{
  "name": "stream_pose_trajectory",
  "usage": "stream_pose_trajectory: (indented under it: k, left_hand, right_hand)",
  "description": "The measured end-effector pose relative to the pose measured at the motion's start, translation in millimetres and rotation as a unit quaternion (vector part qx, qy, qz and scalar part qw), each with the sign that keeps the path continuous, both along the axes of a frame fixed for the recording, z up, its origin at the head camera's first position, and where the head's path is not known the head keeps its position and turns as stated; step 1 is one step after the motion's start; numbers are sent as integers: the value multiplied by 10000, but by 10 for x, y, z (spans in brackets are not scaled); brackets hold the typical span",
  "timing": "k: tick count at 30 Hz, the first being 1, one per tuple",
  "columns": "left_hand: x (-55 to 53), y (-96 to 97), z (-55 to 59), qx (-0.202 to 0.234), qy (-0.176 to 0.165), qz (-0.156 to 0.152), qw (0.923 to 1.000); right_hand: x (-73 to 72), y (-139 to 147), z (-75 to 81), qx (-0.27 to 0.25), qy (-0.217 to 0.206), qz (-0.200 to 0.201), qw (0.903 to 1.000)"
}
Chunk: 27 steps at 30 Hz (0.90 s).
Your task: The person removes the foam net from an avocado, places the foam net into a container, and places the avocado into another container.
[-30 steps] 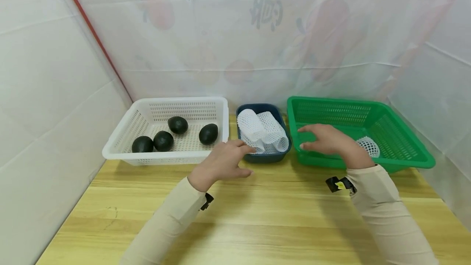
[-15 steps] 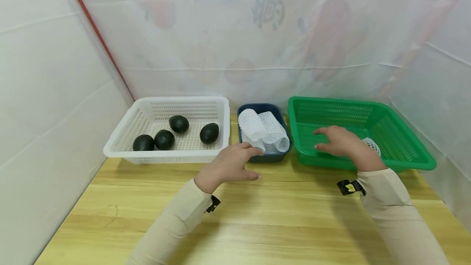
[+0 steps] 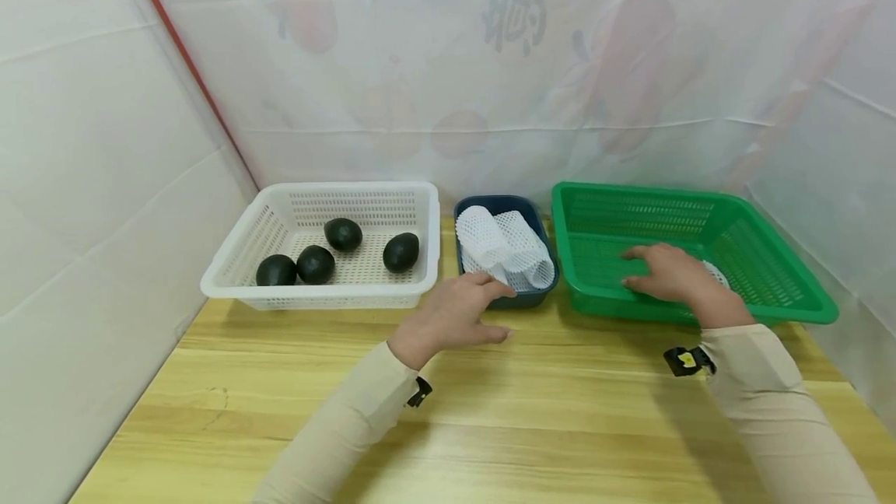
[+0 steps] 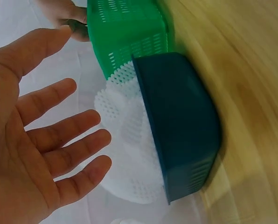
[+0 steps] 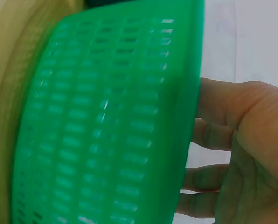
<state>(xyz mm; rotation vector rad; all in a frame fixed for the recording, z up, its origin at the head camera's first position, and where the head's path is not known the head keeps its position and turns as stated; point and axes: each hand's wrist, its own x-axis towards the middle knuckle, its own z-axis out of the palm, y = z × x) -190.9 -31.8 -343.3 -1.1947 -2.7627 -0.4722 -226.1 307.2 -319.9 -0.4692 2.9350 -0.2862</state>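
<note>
My left hand (image 3: 451, 311) hovers at the front of a small dark blue basket (image 3: 519, 299), its fingers spread and holding nothing. White foam net sleeves (image 3: 500, 243) lie heaped in that basket; in the left wrist view the open palm (image 4: 22, 154) faces them. My right hand (image 3: 672, 278) reaches over the front rim of a green basket (image 3: 623, 216), thumb and index finger apart. From the right wrist, the basket wall (image 5: 97, 116) hides its fingertips. Partly behind this hand, a white netted piece (image 3: 717, 274) lies in the green basket.
On the left, a white basket (image 3: 241, 243) holds several dark avocados (image 3: 401, 253). All the baskets stand in a row at the back of a wooden table (image 3: 490, 426). White sheeting (image 3: 392, 61) hangs behind and at both sides.
Both hands have drifted to the right. The right hand is further over the green basket and covers more of the white netted piece; the left hand overlaps more of the blue basket's front.
</note>
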Motion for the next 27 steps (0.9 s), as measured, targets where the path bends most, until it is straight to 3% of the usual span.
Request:
stream_pose_trajectory:
  k: [5, 13, 27]
  left_hand:
    - [2, 71, -57, 128, -237, -67, 9996]
    - [9, 168, -66, 57, -123, -38, 9999]
    - [-4, 304, -129, 50, -340, -116, 9993]
  right_hand:
    - [-16, 175, -42, -37, -33, -123, 9999]
    - [-58, 326, -59, 77, -73, -362, 9993]
    - [-92, 623, -129, 233, -285, -731, 9966]
